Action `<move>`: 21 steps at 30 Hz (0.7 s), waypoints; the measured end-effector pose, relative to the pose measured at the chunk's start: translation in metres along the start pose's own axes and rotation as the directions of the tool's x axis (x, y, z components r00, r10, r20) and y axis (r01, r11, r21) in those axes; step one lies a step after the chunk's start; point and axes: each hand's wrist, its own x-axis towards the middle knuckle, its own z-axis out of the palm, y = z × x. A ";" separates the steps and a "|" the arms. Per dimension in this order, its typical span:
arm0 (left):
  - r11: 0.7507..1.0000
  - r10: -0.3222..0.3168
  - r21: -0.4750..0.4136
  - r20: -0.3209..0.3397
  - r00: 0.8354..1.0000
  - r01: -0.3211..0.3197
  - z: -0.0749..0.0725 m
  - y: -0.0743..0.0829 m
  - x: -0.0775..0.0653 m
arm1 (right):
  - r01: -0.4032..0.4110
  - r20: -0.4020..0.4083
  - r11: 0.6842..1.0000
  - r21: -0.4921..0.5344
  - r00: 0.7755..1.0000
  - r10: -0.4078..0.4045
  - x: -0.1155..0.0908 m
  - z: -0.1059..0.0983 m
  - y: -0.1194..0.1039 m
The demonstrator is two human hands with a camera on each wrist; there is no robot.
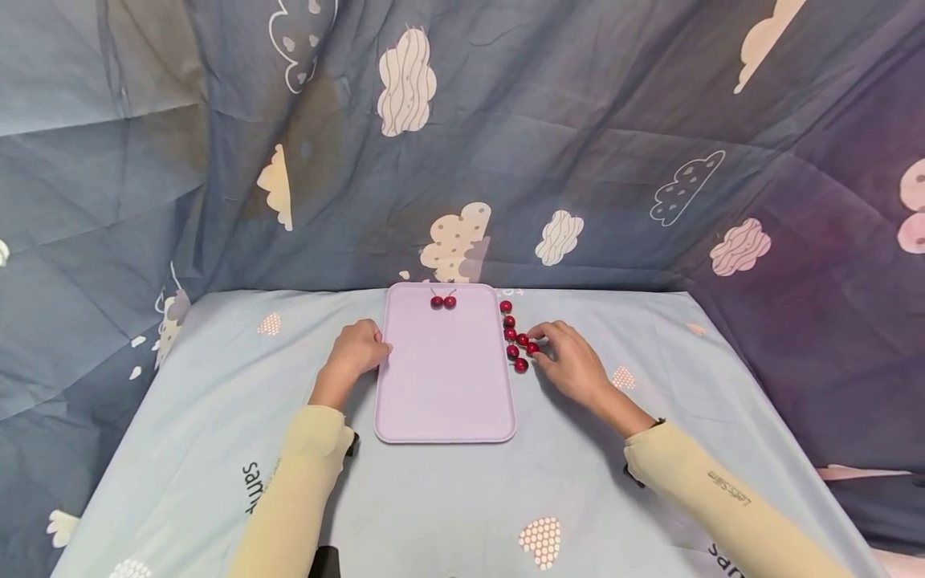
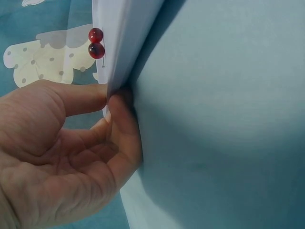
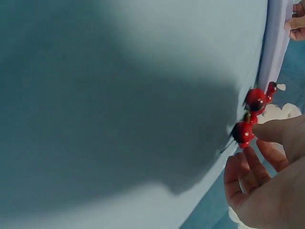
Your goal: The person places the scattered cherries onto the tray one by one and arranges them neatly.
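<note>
The lilac rectangular tray (image 1: 444,377) lies on the cloth, and my left hand (image 1: 356,351) grips its left edge. In the left wrist view the thumb of that hand (image 2: 62,152) is on top of the rim, with curled fingers beneath. Two red cherries (image 1: 443,303) with stems lie side by side at the tray's far end. Several more cherries (image 1: 509,322) cluster along its right edge. My right hand (image 1: 572,363) reaches over the nearest of them, thumb and forefinger spread around a cherry (image 3: 243,132). Its thumb tip overlaps that cherry in the right wrist view.
A pale blue patterned cloth (image 1: 448,506) covers the table. Dark blue fabric (image 1: 325,185) with cloud prints hangs behind and at both sides, close to the table's far edge.
</note>
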 end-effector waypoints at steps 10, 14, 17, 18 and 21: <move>1.000 0.000 -0.003 0.003 1.000 0.000 0.001 -0.002 0.001 | -0.045 -0.009 0.999 0.018 0.999 0.045 -0.005 0.008 0.009; 1.000 0.000 -0.001 0.003 1.000 0.000 0.002 -0.002 0.001 | -0.031 -0.003 0.999 0.035 1.000 0.031 -0.003 0.010 0.010; 1.000 -0.003 0.000 0.004 1.000 0.003 0.002 -0.002 0.002 | -0.025 -0.003 0.999 0.047 1.000 0.026 -0.002 0.011 0.011; 1.000 -0.003 0.000 0.004 1.000 0.003 0.002 -0.002 0.002 | -0.025 -0.004 0.999 0.048 1.000 0.025 -0.001 0.011 0.011; 1.000 -0.002 0.004 0.003 1.000 0.002 0.001 -0.001 0.002 | -0.025 -0.007 0.998 0.049 1.000 0.025 0.000 0.012 0.012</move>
